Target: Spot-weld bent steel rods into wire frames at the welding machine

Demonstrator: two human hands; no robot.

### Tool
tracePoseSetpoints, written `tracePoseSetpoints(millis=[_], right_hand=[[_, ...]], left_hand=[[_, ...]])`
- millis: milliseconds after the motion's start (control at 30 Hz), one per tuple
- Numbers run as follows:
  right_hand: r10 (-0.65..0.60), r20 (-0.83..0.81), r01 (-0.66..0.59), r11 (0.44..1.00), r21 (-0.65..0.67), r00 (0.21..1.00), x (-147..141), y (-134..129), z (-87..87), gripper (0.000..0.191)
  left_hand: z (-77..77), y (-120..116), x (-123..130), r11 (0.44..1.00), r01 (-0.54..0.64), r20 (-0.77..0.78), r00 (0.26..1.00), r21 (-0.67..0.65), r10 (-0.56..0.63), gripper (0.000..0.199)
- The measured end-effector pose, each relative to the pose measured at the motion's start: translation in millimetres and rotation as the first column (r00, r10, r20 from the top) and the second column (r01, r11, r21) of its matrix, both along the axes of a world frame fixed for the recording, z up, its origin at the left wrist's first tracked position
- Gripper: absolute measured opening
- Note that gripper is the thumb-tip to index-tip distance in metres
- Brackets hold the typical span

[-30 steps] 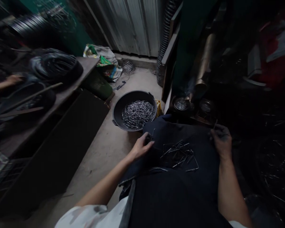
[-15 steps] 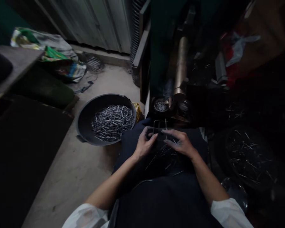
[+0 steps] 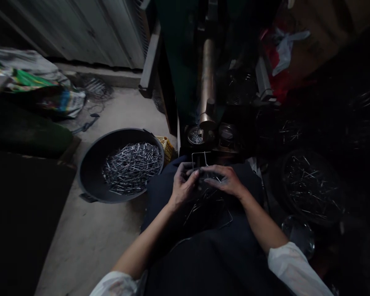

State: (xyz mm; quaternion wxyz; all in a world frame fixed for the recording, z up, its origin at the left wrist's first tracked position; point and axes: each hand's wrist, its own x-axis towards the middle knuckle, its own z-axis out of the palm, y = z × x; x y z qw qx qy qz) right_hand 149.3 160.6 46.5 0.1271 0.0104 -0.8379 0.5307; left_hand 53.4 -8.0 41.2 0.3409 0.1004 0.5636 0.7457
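A thin wire bent into a squared U (image 3: 199,153) stands up between my two hands, above my lap. My left hand (image 3: 183,185) pinches its left leg between thumb and fingers. My right hand (image 3: 226,179) has its thumb and forefinger at the right leg, closed around it; the exact contact is dark. Below the hands, several loose wire pieces (image 3: 225,224) lie on the dark cloth over my lap. Just ahead is a machine with a brass-coloured cylinder (image 3: 207,78), and at its foot sits a small round dish of tiny metal bits (image 3: 195,136).
On the floor to the left, a black basin (image 3: 91,164) holds many wire pieces, with a yellow crate (image 3: 165,148) behind it. At right stands a dark container of wires (image 3: 311,189) near a clear round vessel (image 3: 298,236). Printed sacks (image 3: 40,82) lie by the wall.
The view has turned to the right, so the surroundings sit further left. My hands stay on the bent wire, and my right fingers are closer to my left hand.
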Motion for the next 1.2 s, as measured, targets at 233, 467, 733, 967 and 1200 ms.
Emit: tracePoseSetpoints(millis=[233,467,733,967,1200], right_hand=[[-0.012,0.011,0.013,0.999,-0.044,1.000,1.1,2.5,-5.6,0.039],[-0.022,0.013,0.023,0.998,-0.054,1.000,1.9,0.3,-4.9,0.038],[-0.036,0.009,0.036,0.998,-0.054,0.999,-2.1,1.6,0.9,0.038],[-0.038,-0.026,0.038,0.999,-0.011,0.999,-13.1,7.4,3.5,0.039],[-0.046,-0.007,0.045,0.999,-0.012,0.999,-22.8,11.3,7.5,0.036]], left_hand=[[0.4,3.7,0.9,1.000,-0.002,0.018,1.000,0.017,0.001,0.041],[-1.0,2.6,1.1,1.000,0.002,0.029,1.000,0.027,-0.003,0.040],[2.0,5.4,-2.8,0.999,0.003,0.051,0.999,0.041,-0.005,0.041],[3.0,10.6,-11.2,0.996,0.010,0.053,0.998,0.089,-0.014,0.041],[4.8,14.5,-19.7,0.996,0.004,0.039,0.999,0.088,-0.007,0.039]])
